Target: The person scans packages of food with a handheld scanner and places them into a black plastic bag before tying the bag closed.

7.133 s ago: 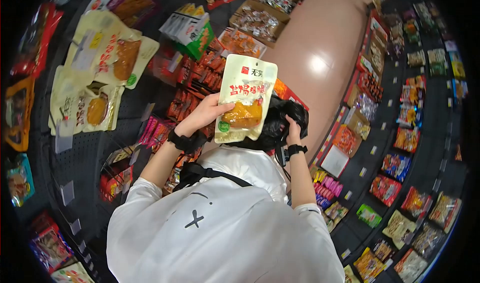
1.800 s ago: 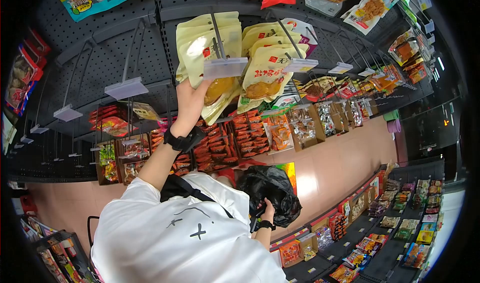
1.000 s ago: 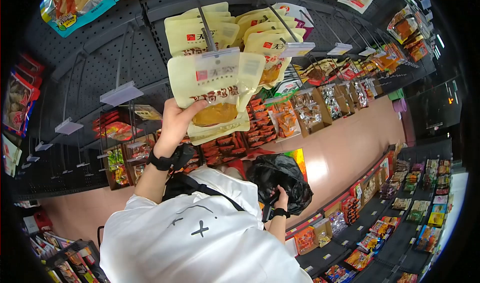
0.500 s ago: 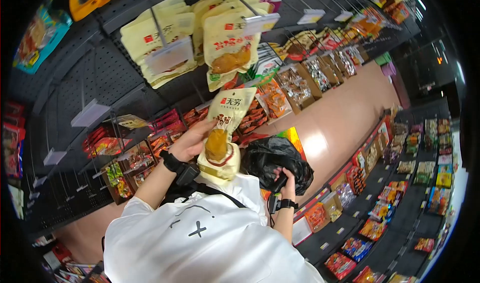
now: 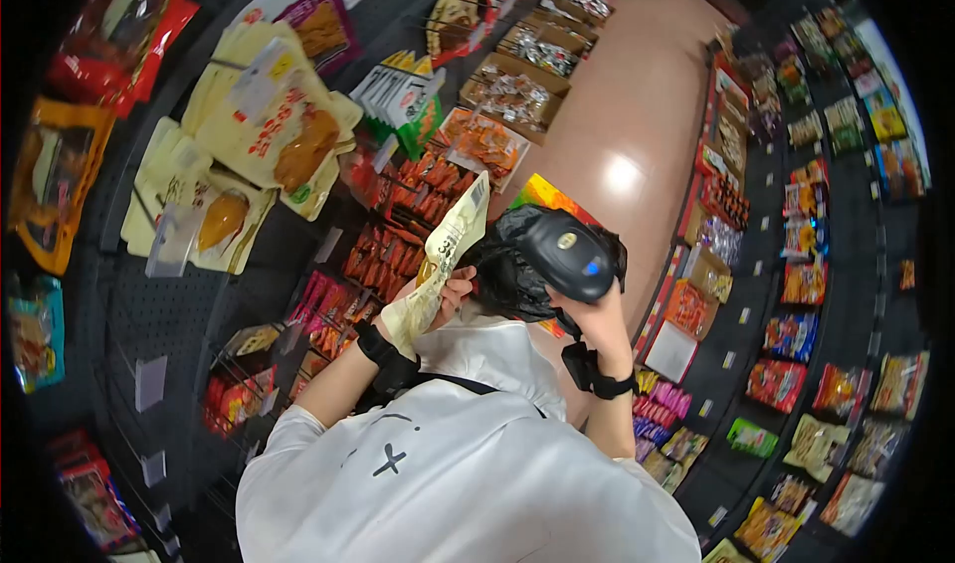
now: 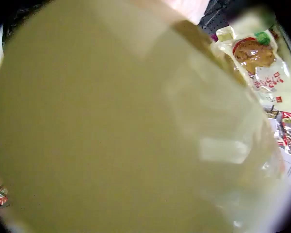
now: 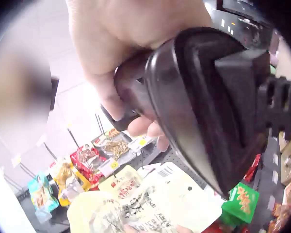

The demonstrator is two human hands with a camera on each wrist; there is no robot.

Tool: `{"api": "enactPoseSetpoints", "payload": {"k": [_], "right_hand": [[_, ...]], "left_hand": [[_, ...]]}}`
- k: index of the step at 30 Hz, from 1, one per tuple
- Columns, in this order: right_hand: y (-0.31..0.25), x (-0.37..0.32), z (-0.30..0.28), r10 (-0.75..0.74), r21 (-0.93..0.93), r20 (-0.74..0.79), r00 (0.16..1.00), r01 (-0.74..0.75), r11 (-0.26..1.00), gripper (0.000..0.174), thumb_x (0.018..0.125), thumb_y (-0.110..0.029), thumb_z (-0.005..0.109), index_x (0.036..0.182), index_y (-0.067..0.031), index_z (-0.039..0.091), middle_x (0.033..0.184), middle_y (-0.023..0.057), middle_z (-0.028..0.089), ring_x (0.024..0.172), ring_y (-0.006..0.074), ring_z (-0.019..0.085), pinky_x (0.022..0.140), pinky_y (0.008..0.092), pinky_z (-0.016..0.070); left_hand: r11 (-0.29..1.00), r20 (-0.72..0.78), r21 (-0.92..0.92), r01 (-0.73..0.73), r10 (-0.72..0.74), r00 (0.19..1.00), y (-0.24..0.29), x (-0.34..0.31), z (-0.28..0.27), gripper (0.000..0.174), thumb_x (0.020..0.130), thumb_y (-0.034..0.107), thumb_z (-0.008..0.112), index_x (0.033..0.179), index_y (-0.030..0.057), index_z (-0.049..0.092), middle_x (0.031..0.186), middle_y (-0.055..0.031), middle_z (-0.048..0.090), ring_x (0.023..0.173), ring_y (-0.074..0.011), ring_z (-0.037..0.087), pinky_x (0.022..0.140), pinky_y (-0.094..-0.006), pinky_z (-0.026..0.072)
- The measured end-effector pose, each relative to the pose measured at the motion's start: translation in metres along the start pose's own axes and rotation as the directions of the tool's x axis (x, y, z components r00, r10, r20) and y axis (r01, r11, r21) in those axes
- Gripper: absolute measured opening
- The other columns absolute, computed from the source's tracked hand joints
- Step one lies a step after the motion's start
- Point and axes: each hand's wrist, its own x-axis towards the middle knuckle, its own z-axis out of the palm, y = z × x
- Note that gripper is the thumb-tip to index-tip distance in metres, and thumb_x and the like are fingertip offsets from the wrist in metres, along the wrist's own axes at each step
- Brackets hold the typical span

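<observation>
The left hand pinches a cream-coloured plastic food pouch between the thumb and the bent fingers. This pouch is held tilted, in front of the white shirt, and its barcode side is seen in the right wrist view. The right hand has its fingers curled round the handle of a black, rounded handheld scanner, which is to the right of the pouch. A crumpled black plastic bag is between them, partly behind the scanner. More cream-coloured pouches hang at the left, on the dark rack.
</observation>
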Motion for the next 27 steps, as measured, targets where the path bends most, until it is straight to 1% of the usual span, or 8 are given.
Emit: {"api": "enactPoseSetpoints", "payload": {"k": [1,3,5,6,10,12,19,27], "right_hand": [[0.003,0.001,0.0,0.004,0.01,0.041,0.999,-0.004,1.0,0.029,0.069,-0.001,0.069,0.097,0.0021,0.06,0.084,0.0048,0.065,0.077,0.0098,0.058,0.073,0.0257,0.0469],[0.001,-0.006,0.001,0.035,0.045,-0.046,0.998,-0.033,0.998,0.025,0.069,-0.001,0.069,0.092,0.0005,0.061,0.083,0.0046,0.065,0.077,0.0093,0.057,0.072,0.0256,0.0467],[0.002,-0.012,-0.002,0.197,0.128,-0.011,0.98,-0.194,0.973,0.022,0.069,-0.001,0.069,0.089,-0.0002,0.061,0.079,0.0034,0.064,0.072,0.0077,0.057,0.067,0.0243,0.0469],[0.006,-0.014,-0.004,0.155,0.117,0.0,0.988,-0.154,0.981,0.022,0.068,0.001,0.069,0.089,-0.001,0.06,0.075,0.0019,0.062,0.064,0.006,0.055,0.06,0.0231,0.0463],[0.005,-0.016,-0.004,-0.019,0.107,-0.126,0.992,0.033,0.994,0.025,0.067,0.001,0.069,0.09,-0.001,0.059,0.076,0.0011,0.062,0.062,0.0058,0.054,0.058,0.0227,0.0459],[0.004,-0.019,-0.01,0.17,0.167,-0.07,0.983,-0.157,0.973,0.028,0.066,0.002,0.069,0.092,-0.0007,0.059,0.079,0.0009,0.063,0.069,0.0064,0.055,0.064,0.0233,0.0464],[0.011,-0.02,-0.013,0.208,0.147,-0.054,0.977,-0.198,0.969,0.034,0.065,0.002,0.069,0.097,-0.0001,0.059,0.084,0.0017,0.064,0.076,0.0079,0.056,0.071,0.0249,0.0465],[0.024,-0.014,-0.02,0.165,0.189,-0.071,0.984,-0.149,0.971,0.039,0.061,0.0,0.07,0.098,0.0002,0.058,0.088,0.0021,0.063,0.083,0.0091,0.057,0.078,0.026,0.045]], "left_hand": [[0.998,-0.05,0.004,-0.06,0.061,0.997,-0.001,0.002,-0.001,0.035,0.093,0.022,0.04,0.117,-0.0041,0.04,0.081,-0.0045,0.043,0.072,-0.0142,0.052,0.074,-0.0289,0.0497],[1.0,-0.076,-0.004,0.007,-0.008,0.997,-0.001,0.006,0.002,0.039,0.093,0.024,0.043,0.12,-0.0039,0.039,0.081,-0.0049,0.042,0.07,-0.0139,0.053,0.067,-0.0261,0.0476],[0.998,-0.102,-0.021,0.064,-0.066,0.993,-0.004,0.008,0.006,0.044,0.092,0.027,0.046,0.123,-0.0038,0.039,0.081,-0.0053,0.041,0.068,-0.0136,0.053,0.061,-0.0233,0.0456],[0.998,-0.111,0.001,0.062,-0.062,0.992,-0.006,0.011,0.01,0.043,0.093,0.027,0.045,0.122,-0.0039,0.039,0.08,-0.0051,0.041,0.068,-0.0137,0.053,0.062,-0.0237,0.0452],[0.997,-0.135,0.014,0.07,-0.067,0.989,-0.006,0.019,0.009,0.041,0.094,0.027,0.041,0.121,-0.0046,0.039,0.078,-0.0049,0.04,0.068,-0.0136,0.053,0.063,-0.0233,0.0442],[0.997,-0.157,-0.015,0.076,-0.078,0.985,-0.004,0.022,0.005,0.041,0.095,0.027,0.04,0.12,-0.0048,0.039,0.078,-0.005,0.04,0.067,-0.0134,0.052,0.062,-0.0233,0.044],[0.997,-0.265,-0.055,0.051,-0.064,0.962,0.001,0.025,0.006,0.041,0.095,0.027,0.038,0.12,-0.0052,0.039,0.076,-0.0051,0.04,0.064,-0.013,0.05,0.059,-0.0234,0.0431],[0.997,-0.25,-0.041,0.062,-0.071,0.966,0.006,0.029,0.007,0.039,0.095,0.026,0.039,0.119,-0.0046,0.039,0.076,-0.0047,0.04,0.064,-0.0137,0.05,0.059,-0.0232,0.043]]}}
